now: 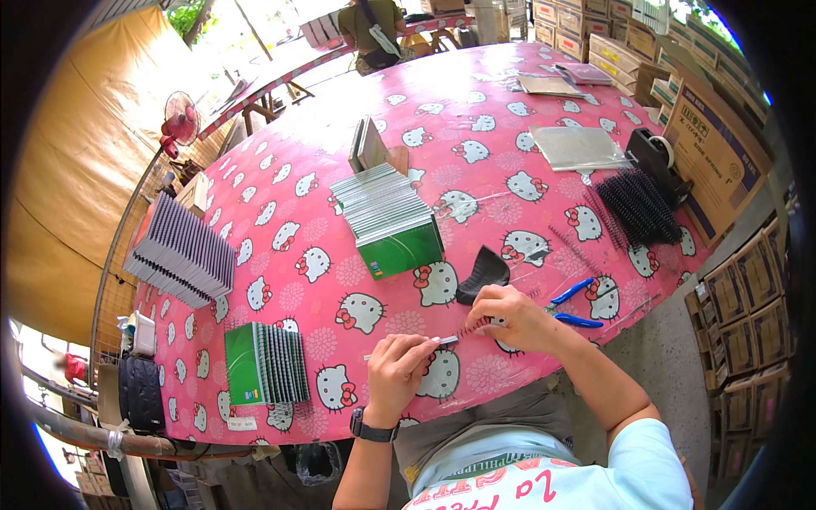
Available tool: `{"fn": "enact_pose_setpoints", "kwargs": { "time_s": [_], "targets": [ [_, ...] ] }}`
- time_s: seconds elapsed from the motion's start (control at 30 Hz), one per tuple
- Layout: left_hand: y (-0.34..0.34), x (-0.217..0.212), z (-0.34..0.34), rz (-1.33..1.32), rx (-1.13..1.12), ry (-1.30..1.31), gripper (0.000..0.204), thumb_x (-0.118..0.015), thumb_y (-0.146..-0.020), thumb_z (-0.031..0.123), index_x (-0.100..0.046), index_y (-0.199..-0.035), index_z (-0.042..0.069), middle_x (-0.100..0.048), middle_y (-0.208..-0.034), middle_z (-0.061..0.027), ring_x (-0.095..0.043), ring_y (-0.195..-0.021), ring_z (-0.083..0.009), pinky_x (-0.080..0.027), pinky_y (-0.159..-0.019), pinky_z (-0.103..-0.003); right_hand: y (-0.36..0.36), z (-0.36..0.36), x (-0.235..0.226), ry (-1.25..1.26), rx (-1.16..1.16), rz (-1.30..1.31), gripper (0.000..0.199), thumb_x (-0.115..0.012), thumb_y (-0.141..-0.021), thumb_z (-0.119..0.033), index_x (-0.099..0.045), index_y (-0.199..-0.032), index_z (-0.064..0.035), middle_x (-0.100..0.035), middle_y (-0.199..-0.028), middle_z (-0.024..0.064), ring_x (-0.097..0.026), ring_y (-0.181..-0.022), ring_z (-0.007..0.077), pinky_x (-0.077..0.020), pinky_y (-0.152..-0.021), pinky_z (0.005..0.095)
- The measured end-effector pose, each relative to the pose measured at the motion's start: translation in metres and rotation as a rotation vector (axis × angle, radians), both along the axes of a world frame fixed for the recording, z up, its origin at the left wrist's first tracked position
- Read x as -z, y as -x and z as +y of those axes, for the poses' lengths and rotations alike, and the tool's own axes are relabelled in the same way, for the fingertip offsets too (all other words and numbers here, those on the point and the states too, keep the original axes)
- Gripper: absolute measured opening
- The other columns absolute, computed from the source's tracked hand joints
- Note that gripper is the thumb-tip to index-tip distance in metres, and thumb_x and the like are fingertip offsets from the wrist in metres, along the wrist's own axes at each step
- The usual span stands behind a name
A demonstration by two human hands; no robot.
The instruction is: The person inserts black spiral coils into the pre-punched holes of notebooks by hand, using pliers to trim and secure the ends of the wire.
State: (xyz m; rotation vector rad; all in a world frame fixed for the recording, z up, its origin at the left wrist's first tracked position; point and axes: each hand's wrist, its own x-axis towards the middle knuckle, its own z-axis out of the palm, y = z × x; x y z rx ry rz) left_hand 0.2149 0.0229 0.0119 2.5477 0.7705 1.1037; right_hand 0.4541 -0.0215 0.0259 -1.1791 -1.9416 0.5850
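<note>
Head view: left hand (398,371) pinches a thin pale strip (446,341) between the hands; right hand (510,318) seems to grip a binding coil (477,325) beside it. Looks like coil-threading tbh, next move calls for careful lining-up. Blue-handled pliers (580,321) sit right of the right hand.

Red and green lettering (537,488) crosses your shirt (552,466), dark print and symbols (702,127) mark the carton (721,166) at your right, and the white strip (241,423) bears blurred print.
</note>
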Motion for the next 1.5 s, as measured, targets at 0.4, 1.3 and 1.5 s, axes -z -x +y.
{"fn": "enact_pose_setpoints", "kwargs": {
  "time_s": [0.4,1.3,1.5],
  "targets": [
    [-0.003,-0.002,0.0,-0.016,-0.038,0.026,0.017,-0.07,-0.075,0.002,-0.07,-0.09,0.01,-0.066,-0.082,-0.0036,-0.06,-0.073,-0.0203,-0.047,-0.066,-0.032,-0.003,0.007,0.004,-0.075,-0.1,0.074,0.015,-0.061,-0.081,0.001,-0.063,-0.095,-0.0044,-0.058,-0.088,0.0101,-0.058,-0.085,0.0281,-0.0476,-0.077,0.0371],
    [-0.025,-0.003,-0.017,0.175,-0.055,0.039,0.016,-0.067,-0.082,0.023,-0.064,-0.093,0.012,-0.064,-0.087,-0.0023,-0.06,-0.081,-0.0197,-0.037,-0.085,-0.039,-0.024,0.016,0.012,0.181,0.212,-0.047,0.051,-0.07,-0.08,-0.032,-0.055,-0.123,-0.0083,-0.059,-0.116,0.0178,-0.059,-0.105,0.0296,-0.048,-0.085,0.0396],
    [-0.012,-0.003,-0.02,0.304,-0.087,0.02,0.019,-0.064,-0.085,0.026,-0.062,-0.099,0.015,-0.063,-0.09,-0.0006,-0.059,-0.085,-0.0181,-0.029,-0.095,-0.045,-0.029,0.039,0.048,0.08,0.359,-0.534,0.069,-0.079,-0.062,-0.049,-0.058,-0.12,-0.0171,-0.04,-0.138,0.0219,-0.044,-0.12,0.04,-0.0381,-0.098,0.0513]
  ]
}}
